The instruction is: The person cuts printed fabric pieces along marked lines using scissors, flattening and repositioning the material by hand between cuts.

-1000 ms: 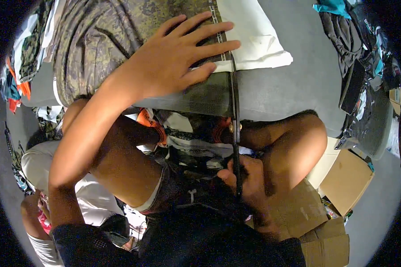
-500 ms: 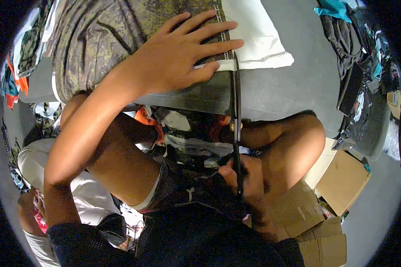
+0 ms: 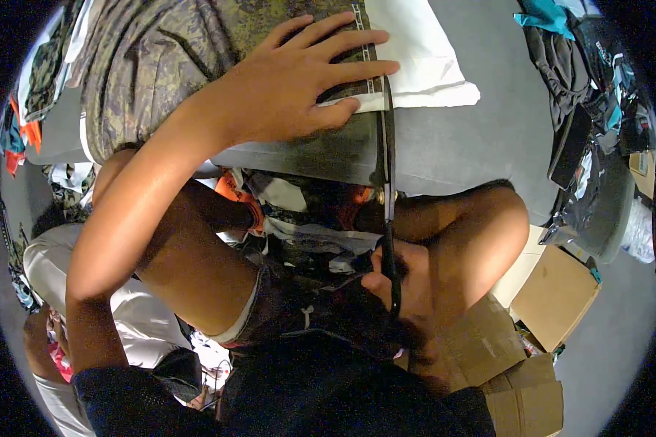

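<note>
My left hand (image 3: 291,84) lies spread, palm down, on camouflage fabric (image 3: 146,95) along a printed border strip, its fingertips reaching white material (image 3: 423,58) at the right. My right hand (image 3: 404,277) is closed around the lower end of a long dark tool (image 3: 389,247), seemingly shears, whose narrow upper part reaches up to the fabric's white edge beside my left fingers. The fabric lies on a grey padded surface (image 3: 466,146) in front of my crossed legs.
Piled garments (image 3: 561,73) lie at right, more (image 3: 29,87) at left. Opened cardboard boxes (image 3: 550,291) sit by my right knee, scraps (image 3: 284,237) between my legs. Another person's leg in white (image 3: 55,404) and hand show at lower left.
The view has shifted slightly, so hands and fabric appear a little higher. My left hand stays spread on the fabric; my right hand keeps its grip on the dark tool.
</note>
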Tool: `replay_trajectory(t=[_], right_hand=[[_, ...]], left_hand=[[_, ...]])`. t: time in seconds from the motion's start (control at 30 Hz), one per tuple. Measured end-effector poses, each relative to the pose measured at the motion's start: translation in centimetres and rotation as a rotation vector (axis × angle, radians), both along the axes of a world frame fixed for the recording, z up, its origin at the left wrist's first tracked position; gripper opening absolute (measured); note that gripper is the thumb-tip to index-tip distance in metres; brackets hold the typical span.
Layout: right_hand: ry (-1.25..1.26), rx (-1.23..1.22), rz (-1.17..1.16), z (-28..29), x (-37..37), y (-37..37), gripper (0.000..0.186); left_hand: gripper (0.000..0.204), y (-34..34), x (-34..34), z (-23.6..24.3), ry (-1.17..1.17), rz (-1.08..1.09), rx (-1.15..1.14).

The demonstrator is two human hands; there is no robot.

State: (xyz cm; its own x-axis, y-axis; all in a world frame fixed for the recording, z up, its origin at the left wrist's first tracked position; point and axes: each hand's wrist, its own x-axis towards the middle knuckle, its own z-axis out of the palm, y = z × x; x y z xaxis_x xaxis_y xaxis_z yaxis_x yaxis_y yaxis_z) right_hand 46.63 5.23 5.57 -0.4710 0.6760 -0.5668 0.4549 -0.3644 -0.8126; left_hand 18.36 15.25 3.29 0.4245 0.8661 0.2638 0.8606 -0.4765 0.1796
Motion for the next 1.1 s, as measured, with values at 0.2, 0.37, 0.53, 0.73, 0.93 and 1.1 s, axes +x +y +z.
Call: replay_trajectory(t=[0.2,0.37,0.53,0.73,0.93,1.1], right_hand=[[-0.026,0.030,0.070,0.2,-0.3,0.7,0.042],[-0.045,0.032,-0.011,-0.3,0.1,-0.2,0.049],[-0.027,0.161,-0.025,-0.7,-0.5,-0.4,0.047],[-0.125,0.176,-0.010,0.2,-0.9,-0.2,0.043],[-0.125,0.184,-0.032,0.3,-1.5,-0.3,0.035],[-0.111,0.194,-0.011,0.3,-1.5,-0.1,0.031]], left_hand=[[0.050,-0.1,-0.3,-0.3,-0.009,0.004,0.000],[0.049,0.2,-0.3,0.0,-0.017,-0.004,-0.004],[0.049,-0.1,-0.1,0.0,0.011,0.013,-0.025],[0.053,0.2,-0.1,0.7,0.050,-0.005,-0.116],[0.054,0.2,-0.2,0.5,0.037,-0.009,-0.104],[0.054,0.1,-0.2,0.5,0.038,-0.011,-0.098]])
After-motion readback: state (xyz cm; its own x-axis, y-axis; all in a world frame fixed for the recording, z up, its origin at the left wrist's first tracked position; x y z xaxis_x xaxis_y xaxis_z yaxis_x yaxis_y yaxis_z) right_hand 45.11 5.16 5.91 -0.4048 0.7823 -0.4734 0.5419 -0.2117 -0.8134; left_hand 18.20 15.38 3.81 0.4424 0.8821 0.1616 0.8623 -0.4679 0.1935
